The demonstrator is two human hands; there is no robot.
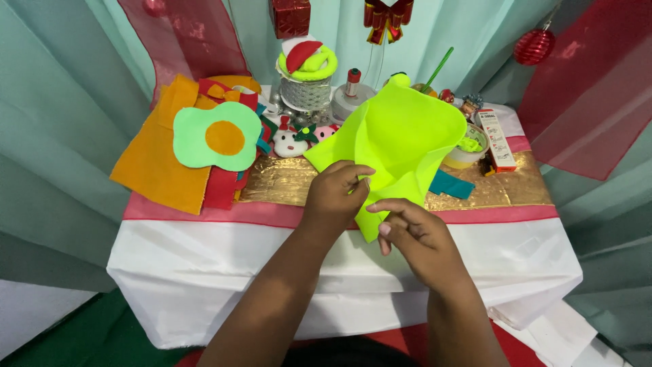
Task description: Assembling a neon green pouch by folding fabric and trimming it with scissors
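the person is standing at a small table [204,272] draped in white cloth and holding up a sheet of bright lime-green felt [401,129] with both hands. the left hand [334,194] is pinching the felt's lower left edge, fingers curled shut over the fabric with the thumb tucked behind it. the right hand [414,231] is sitting lower and nearer the body, its fingers closing on the bottom corner of the same sheet, where the felt is tapering to a point just beside the knuckles.

from both grips the felt is rising up and away toward the back of the table, its long axis running from that bottom corner, between the hands, up to the top edge near the green stick [438,68]. the sheet is folding in on itself along a crease running up from the hands, so it is cupping slightly rather than hanging flat. the left hand is the higher of the two and closer to the body of the sheet; the right is holding only the tip.

behind, a gold runner [516,187] is lying across the table, with orange felt [153,166] and a pale green and orange egg-shaped cutout [217,136] lying to the left, well apart from the hands. a small bowl [465,155] is standing just beside the sheet's right edge, and a teal scrap [450,184] is lying below it.
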